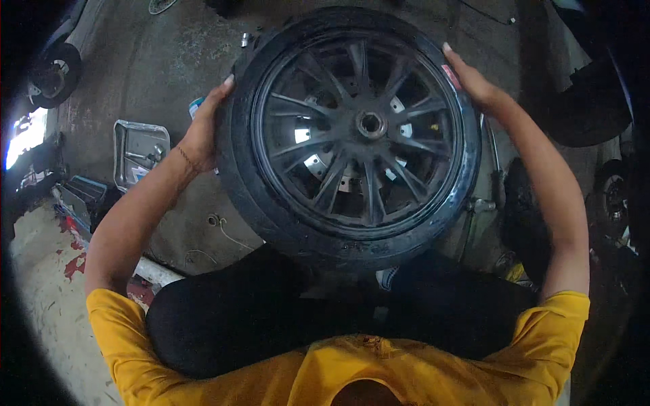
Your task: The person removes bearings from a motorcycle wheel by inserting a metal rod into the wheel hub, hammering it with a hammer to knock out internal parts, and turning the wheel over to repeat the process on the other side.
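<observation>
A motorcycle wheel (371, 222) with a black tyre and dark multi-spoke rim is held up in front of my knees, its hub facing me. My left hand (203, 132) grips the tyre's left side, thumb along the edge and fingers hidden behind the rubber. On the opposite side, my right hand (472, 82) clasps the tyre near a small red sticker (451, 77); most of its fingers are out of sight. Through the spokes, parts of a shiny perforated disc (315, 163) show behind the rim.
Left of the wheel lies a metal tray (122, 159) with tools, and farther left a toolbox (84, 196). A socket (244, 40) rests beyond my left hand. Right of the wheel are a long-handled tool (493, 145) and a hammer-like tool (482, 204). Another wheel (55, 76) stands far left.
</observation>
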The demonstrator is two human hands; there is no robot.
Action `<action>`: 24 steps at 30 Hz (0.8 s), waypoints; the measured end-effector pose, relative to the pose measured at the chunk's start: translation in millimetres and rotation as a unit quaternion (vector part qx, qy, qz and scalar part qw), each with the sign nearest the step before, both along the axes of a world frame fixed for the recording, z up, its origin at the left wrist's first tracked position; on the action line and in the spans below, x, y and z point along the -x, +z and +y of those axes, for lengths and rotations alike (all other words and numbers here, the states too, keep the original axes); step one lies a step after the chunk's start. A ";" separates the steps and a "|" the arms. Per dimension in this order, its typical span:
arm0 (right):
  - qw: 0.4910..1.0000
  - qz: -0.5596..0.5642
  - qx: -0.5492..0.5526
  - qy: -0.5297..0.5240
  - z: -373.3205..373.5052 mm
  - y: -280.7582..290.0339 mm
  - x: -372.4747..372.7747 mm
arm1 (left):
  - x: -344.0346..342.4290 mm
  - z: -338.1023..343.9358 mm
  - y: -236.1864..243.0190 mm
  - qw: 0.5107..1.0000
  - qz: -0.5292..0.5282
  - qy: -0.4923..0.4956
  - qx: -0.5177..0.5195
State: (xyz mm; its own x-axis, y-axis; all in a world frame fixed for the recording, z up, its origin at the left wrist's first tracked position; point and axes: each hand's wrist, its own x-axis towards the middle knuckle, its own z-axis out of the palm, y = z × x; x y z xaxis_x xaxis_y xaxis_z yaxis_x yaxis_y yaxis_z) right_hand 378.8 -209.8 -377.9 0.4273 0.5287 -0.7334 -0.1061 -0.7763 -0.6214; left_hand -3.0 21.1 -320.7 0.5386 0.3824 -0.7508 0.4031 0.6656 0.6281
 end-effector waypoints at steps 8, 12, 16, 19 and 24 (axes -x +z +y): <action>0.995 -0.024 0.073 0.071 44.1 -18.0 -27.0 | -12.1 4.8 -13.5 0.999 -0.004 -0.033 -0.004; 0.996 0.064 0.029 0.060 28.7 -25.1 -51.7 | -34.5 11.0 -17.4 0.996 -0.073 -0.034 0.031; 0.997 0.068 0.005 0.039 19.9 -17.4 -45.5 | -32.7 4.8 -20.3 0.998 -0.048 -0.030 0.037; 0.997 0.039 -0.021 -0.056 -11.8 -6.0 -37.8 | -38.5 -5.9 -8.0 0.998 -0.040 -0.038 -0.002; 0.976 -0.024 0.008 -0.218 -118.1 9.7 1.8 | -35.3 14.3 -16.0 0.997 -0.041 -0.069 -0.006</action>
